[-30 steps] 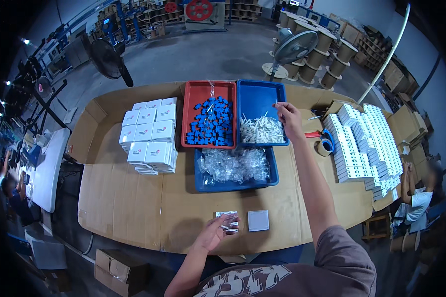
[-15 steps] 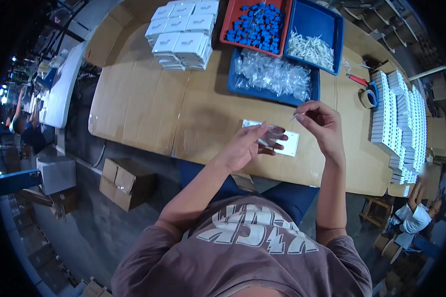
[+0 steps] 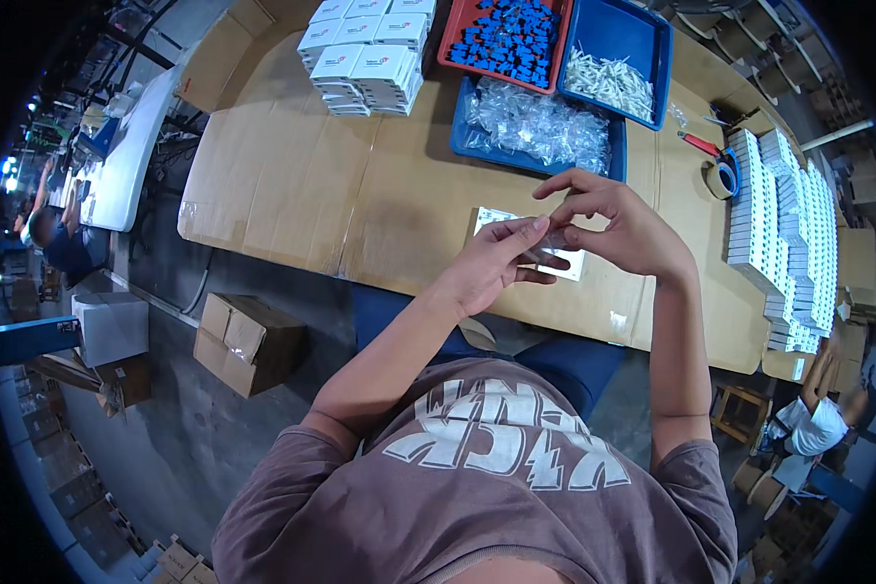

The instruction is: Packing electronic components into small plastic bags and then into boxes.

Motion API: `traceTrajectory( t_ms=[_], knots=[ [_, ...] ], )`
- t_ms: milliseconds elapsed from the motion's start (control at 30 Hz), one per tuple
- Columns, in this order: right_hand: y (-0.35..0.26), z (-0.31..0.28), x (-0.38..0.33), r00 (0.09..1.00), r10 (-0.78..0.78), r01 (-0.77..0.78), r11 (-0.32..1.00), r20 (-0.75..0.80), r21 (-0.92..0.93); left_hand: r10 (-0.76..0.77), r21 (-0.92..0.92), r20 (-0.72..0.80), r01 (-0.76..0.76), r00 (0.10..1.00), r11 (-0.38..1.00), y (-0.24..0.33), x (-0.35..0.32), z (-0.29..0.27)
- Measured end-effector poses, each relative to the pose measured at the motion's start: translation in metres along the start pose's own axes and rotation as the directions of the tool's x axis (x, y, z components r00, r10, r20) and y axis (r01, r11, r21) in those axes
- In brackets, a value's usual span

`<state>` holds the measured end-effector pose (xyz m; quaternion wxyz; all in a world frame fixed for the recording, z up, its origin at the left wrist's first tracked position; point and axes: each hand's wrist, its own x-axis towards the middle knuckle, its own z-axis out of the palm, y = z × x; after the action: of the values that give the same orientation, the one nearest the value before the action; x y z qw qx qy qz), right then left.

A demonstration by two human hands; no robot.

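A small clear plastic bag (image 3: 556, 240) is pinched in my left hand (image 3: 489, 263), between the thumb and the fingers. My right hand (image 3: 633, 232) meets the bag from the right, thumb and fingers curled together at its edge. Whatever sits between the right fingertips is too small to make out. Under both hands a flat white box (image 3: 571, 267) lies on the cardboard-covered table (image 3: 409, 209), partly hidden by my fingers. Just beyond is a blue tray (image 3: 460, 144) of clear plastic bags (image 3: 545, 127).
Behind stand a red tray (image 3: 445, 49) of blue parts and a blue tray (image 3: 664, 58) of small white sticks. White boxes (image 3: 375, 63) are stacked far left, more boxes (image 3: 784, 234) at right. Near those lie a tape roll (image 3: 720, 180) and a red-handled tool (image 3: 699, 144).
My right hand has moved left and down to the bag in my left hand. The thin white piece seen earlier in its fingertips no longer shows.
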<state>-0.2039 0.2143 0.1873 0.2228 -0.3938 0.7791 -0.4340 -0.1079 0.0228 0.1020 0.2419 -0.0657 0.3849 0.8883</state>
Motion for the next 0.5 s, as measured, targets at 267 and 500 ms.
traceTrajectory(
  t_ms=[267, 500],
  knots=[
    [0.006, 0.009, 0.004, 0.999, 0.017, -0.022, 0.984, 0.031, 0.177, 0.006, -0.069, 0.033, -0.004, 0.999, 0.998, -0.001, 0.001, -0.010],
    [0.007, 0.014, 0.009, 0.959, 0.107, -0.129, 0.989, 0.264, 0.071, -0.051, -0.066, -0.046, 0.048, 0.998, 0.997, -0.006, 0.006, -0.016]
  ],
)
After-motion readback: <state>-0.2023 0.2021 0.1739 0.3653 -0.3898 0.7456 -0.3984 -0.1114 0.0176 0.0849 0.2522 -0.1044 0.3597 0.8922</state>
